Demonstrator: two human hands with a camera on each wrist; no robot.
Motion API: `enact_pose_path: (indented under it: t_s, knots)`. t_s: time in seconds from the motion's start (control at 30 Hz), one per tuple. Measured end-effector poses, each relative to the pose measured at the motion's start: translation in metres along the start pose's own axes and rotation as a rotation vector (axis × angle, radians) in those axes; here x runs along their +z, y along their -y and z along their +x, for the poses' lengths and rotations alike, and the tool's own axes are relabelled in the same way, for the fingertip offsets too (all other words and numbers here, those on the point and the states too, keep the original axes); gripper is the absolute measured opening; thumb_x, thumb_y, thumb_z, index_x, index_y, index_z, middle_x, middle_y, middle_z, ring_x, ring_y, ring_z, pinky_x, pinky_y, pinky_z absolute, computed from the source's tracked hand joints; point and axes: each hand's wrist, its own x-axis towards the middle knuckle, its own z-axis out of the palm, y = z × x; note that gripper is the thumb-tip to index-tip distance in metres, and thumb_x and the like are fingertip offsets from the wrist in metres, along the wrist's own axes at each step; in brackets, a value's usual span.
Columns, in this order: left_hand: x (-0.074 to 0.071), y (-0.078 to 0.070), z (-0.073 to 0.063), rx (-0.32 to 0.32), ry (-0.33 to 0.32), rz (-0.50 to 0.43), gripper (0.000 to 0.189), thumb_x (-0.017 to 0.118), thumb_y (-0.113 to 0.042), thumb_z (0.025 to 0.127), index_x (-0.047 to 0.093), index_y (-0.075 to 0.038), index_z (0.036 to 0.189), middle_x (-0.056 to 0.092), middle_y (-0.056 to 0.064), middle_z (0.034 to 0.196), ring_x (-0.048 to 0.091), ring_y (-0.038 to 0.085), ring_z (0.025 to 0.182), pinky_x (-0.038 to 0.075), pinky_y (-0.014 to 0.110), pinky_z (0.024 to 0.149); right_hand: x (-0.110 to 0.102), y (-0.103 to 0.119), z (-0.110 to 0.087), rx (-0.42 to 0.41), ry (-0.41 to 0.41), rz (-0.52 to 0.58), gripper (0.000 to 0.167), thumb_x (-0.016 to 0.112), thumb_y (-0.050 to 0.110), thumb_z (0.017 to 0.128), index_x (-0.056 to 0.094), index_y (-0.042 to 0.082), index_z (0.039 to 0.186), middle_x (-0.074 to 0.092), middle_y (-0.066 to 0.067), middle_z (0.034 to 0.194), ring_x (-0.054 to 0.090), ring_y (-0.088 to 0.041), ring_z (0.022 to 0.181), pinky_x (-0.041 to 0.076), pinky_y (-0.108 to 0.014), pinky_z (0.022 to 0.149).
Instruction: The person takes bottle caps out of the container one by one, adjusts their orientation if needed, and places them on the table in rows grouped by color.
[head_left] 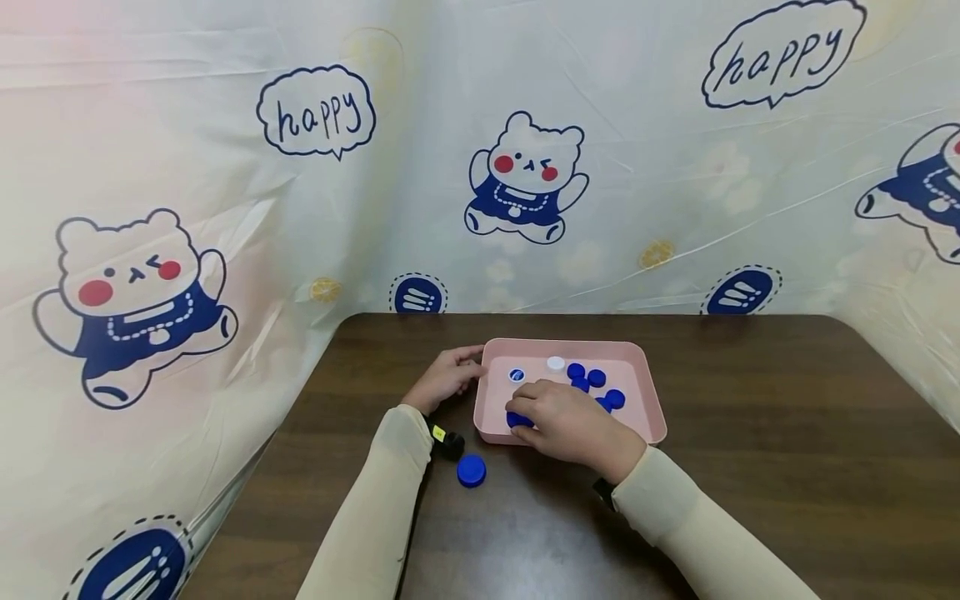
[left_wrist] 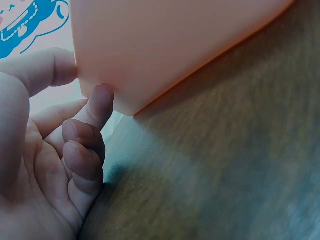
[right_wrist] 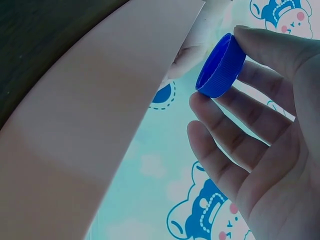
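A pink tray (head_left: 651, 417) lies on the table with several blue bottle caps (head_left: 615, 398) in its right half. Near its far side are a white cap (head_left: 555, 363) and a round white piece with a blue print (head_left: 517, 375). My left hand (head_left: 444, 379) holds the tray's left edge, thumb at the rim and fingertips on the outer wall (left_wrist: 165, 40). Over the tray's front left part, my right hand (head_left: 573, 421) pinches a blue bottle cap (right_wrist: 222, 67) between thumb and fingers, its hollow side showing in the right wrist view. The right hand hides part of the tray floor.
Another larger blue cap (head_left: 471, 471) sits on the brown table (head_left: 765, 467) in front of the tray, close to my left wrist. Behind the table hangs a pale curtain (head_left: 645, 192) printed with bears.
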Motion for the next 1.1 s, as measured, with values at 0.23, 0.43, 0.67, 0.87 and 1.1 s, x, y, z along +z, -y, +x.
enact_pose_path:
  t_s: [0.23,0.43,0.67,0.87,1.1]
  knots:
    - [0.001,0.001,0.001,0.001,0.002,0.003,0.047,0.066,-0.026,0.093,0.056,-0.020,0.138,0.053,0.009,0.073,0.051,0.022,0.063,0.045,0.029,0.058,0.001,0.003,-0.001,-0.031,-0.023,-0.002,0.029,0.072,0.027,0.089,0.071,0.012,0.113,0.067,-0.002,0.108,0.063,-0.018,0.100,0.049,-0.034,0.090]
    - [0.001,0.000,0.000,0.032,0.004,0.013,0.048,0.064,-0.025,0.093,0.055,-0.018,0.139,0.052,0.007,0.071,0.050,0.021,0.061,0.044,0.030,0.057,0.002,0.005,0.001,-0.032,-0.028,-0.019,0.029,0.072,0.027,0.088,0.071,0.012,0.114,0.068,0.000,0.108,0.063,-0.016,0.099,0.049,-0.033,0.091]
    - [0.001,0.000,-0.002,0.037,0.000,0.012,0.048,0.065,-0.024,0.093,0.056,-0.018,0.139,0.052,0.006,0.071,0.049,0.020,0.061,0.044,0.029,0.057,0.003,0.008,0.001,-0.052,-0.030,-0.017,0.029,0.072,0.027,0.088,0.071,0.013,0.114,0.068,0.000,0.108,0.064,-0.016,0.099,0.049,-0.033,0.091]
    - [0.001,0.000,-0.001,0.036,-0.001,0.009,0.047,0.065,-0.024,0.092,0.056,-0.019,0.138,0.052,0.006,0.070,0.049,0.020,0.060,0.044,0.029,0.056,0.005,0.009,0.001,-0.083,-0.036,-0.018,0.029,0.071,0.027,0.089,0.071,0.013,0.115,0.067,0.000,0.108,0.063,-0.015,0.100,0.048,-0.032,0.092]
    - [0.000,0.000,0.000,0.032,-0.006,0.009,0.047,0.066,-0.025,0.092,0.057,-0.020,0.138,0.052,0.007,0.070,0.049,0.020,0.060,0.044,0.029,0.056,0.005,0.012,0.001,-0.098,-0.028,0.013,0.029,0.072,0.027,0.089,0.071,0.013,0.114,0.068,0.000,0.107,0.063,-0.015,0.098,0.049,-0.032,0.091]
